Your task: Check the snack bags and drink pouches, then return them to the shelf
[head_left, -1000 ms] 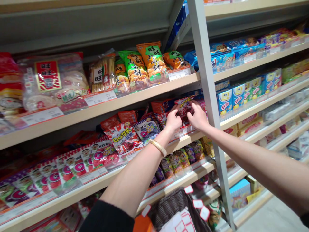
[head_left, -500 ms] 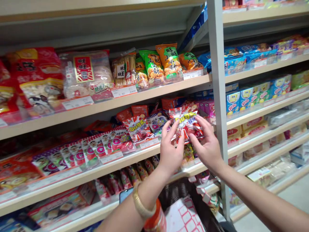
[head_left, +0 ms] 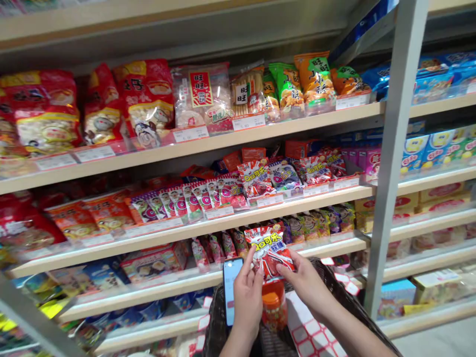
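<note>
Head view.

Item held: one red-and-white packet, marked "旺仔" at the upper left, "QQ可乐" in yellow across the front and "软糖" in white on blue. Location: between your two hands, above the basket and in front of the lower shelves, printed face towards you and slightly tilted.

Grip, left: your left hand holds the packet's left side, index finger laid along the front near the first Q, thumb by the lower edge. Grip, right: your right hand pinches the lower right corner, thumb on the front. Both grips are parted only by the packet's thickness.

By your left hand: one phone, screen lit, text too small to read, partly covered by the hand. Beneath the packet: one jar, orange lid, in the basket. To its right: a white sheet with red lattice.

Upper shelf: red bags, the one furthest right lettered "旺仔"; a clear bag, red label "旺旺"; a packet of sticks, "旺旺"; a green bag and an orange bag, the orange one lettered "旺旺" and "酥". Price tags: figures too blurred to read surely.

Middle shelf: a matching packet, "QQ可乐"; beside it a purple packet; left of these, a pink packet, "旺仔".

Right bay: blue boxes, "好多" legible.
</note>
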Motion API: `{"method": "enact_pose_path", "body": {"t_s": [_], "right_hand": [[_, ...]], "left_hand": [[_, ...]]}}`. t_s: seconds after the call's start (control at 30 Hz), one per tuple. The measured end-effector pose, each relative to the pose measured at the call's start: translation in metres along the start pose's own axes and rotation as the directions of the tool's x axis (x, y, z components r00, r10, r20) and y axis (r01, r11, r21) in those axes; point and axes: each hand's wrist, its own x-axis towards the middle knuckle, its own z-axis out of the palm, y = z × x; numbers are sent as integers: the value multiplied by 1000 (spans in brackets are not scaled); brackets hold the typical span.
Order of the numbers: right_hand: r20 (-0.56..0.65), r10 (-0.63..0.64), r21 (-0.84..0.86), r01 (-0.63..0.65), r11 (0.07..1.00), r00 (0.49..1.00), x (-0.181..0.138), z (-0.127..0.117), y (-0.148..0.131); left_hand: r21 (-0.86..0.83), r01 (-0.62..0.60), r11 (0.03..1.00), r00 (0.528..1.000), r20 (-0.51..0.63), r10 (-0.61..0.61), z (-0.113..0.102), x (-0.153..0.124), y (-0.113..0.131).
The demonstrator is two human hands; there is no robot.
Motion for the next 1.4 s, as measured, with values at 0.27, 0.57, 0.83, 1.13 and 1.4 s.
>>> {"method": "enact_pose_path", "body": {"t_s": [0.27, 0.57, 0.83, 1.13, 1.4], "right_hand": [[-160, -17, -136, -5, 991, 987, 0, 13, 57], [-141, -57, -260, 18, 965, 988, -7, 5, 64], [-140, -70, -236, 36, 971, 988, -11, 4, 63], [-168, -44, -128, 22, 992, 985, -16, 12, 56], [-284, -77, 36, 91, 995, 956, -23, 24, 55]], "left_hand": [[-62, 47, 997, 998, 35, -45, -18, 10, -31], [52, -34, 998, 995, 101, 28, -20, 12, -37], [105, -75, 992, 992, 106, 64, -21, 11, -37], [103, -86, 991, 995, 49, 81, -20, 9, -35], [251, -148, 957, 984, -63, 169, -17, 10, -33]]}}
